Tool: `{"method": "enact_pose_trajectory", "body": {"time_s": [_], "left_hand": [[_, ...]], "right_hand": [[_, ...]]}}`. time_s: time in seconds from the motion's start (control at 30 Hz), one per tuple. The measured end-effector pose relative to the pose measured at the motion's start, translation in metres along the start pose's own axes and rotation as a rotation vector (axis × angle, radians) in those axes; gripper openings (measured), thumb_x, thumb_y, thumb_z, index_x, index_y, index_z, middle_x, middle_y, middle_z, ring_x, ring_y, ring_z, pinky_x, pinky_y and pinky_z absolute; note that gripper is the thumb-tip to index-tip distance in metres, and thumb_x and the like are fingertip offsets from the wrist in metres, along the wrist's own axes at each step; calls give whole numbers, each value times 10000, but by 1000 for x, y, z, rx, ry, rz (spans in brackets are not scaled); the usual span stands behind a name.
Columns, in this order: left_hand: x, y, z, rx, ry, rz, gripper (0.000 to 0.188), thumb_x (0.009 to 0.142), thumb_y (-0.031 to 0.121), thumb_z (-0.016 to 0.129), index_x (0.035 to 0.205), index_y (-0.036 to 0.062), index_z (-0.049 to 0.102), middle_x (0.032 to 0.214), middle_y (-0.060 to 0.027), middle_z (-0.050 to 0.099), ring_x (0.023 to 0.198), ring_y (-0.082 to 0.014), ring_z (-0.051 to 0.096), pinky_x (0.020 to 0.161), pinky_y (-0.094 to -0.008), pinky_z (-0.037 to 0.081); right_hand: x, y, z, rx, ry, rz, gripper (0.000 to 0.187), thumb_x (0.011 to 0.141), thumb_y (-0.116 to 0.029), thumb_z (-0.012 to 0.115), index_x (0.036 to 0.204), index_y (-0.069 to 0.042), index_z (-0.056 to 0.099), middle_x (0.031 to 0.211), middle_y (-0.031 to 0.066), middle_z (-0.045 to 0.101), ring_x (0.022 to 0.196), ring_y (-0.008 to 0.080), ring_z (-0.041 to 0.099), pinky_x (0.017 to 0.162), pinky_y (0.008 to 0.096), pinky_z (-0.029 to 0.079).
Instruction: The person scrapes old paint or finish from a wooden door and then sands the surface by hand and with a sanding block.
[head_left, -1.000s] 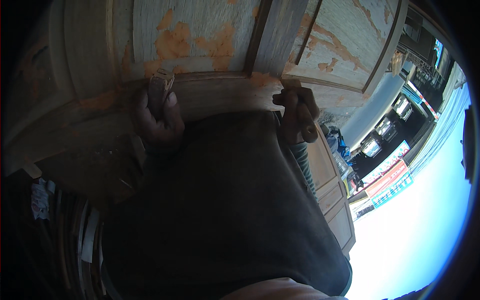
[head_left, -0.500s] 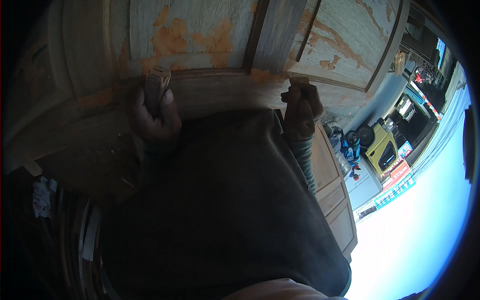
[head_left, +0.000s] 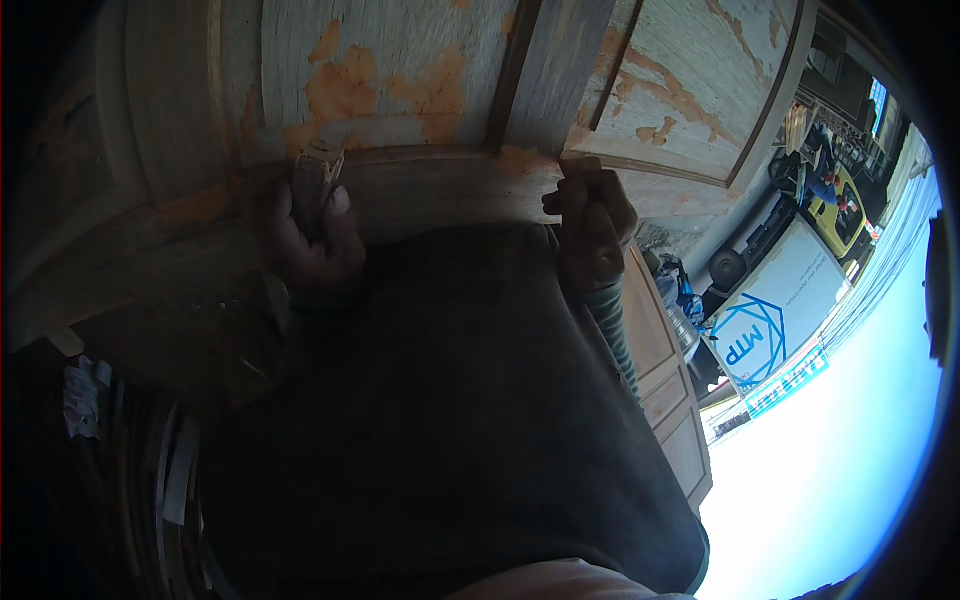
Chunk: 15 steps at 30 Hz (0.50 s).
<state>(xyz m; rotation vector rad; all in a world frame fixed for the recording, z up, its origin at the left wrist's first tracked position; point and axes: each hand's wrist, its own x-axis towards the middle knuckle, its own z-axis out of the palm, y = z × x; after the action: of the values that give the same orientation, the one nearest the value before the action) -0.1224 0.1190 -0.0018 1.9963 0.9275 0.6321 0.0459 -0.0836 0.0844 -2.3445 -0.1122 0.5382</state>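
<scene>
My left hand [head_left: 322,245] is closed around a small wooden block [head_left: 312,185] whose upper end looks rough and splintered. It is held upright, close to the lower rail of a panelled wooden door [head_left: 420,175]. Orange filler patches [head_left: 340,85] mark the door's pale panels. My right hand [head_left: 597,225] is closed near the door's middle upright, fingers curled. A small brown flat piece [head_left: 580,164] shows at its fingertips; its kind is unclear. Both hands are in shade.
A dark cloth [head_left: 430,400] covers my lap below the hands. Stacked boards [head_left: 165,480] and a crumpled white piece [head_left: 85,395] lie at the lower left. Another panelled door [head_left: 665,380] stands at right. Beyond it are a white truck [head_left: 780,300] and a yellow vehicle [head_left: 840,215] on the street.
My right hand has shifted slightly left along the door, and my left hand has moved slightly down with the wooden block. The yellow vehicle and white truck have moved up in the view.
</scene>
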Motion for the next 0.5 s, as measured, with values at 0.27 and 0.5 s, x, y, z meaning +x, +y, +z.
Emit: {"method": "enact_pose_trajectory", "body": {"time_s": [0.27,0.5], "left_hand": [[0,3,-4,31,-21,-19,385,961,120,696,1242,-110,570,1061,-198,684,910,-255,686,822,-365,558],[-6,-4,6,-47,38,-36,406,968,139,705,1256,-113,570,1084,-207,684,933,-258,695,828,-357,562]], "right_hand": [[0,29,-4,-155,125,-140,111,977,-70,567,1013,-2,648,797,106,697,705,208,678,666,344,540],[-5,36,-6,-92,100,-177,108,976,-44,542,1001,9,633,841,115,701,717,206,680,665,344,539]]}}
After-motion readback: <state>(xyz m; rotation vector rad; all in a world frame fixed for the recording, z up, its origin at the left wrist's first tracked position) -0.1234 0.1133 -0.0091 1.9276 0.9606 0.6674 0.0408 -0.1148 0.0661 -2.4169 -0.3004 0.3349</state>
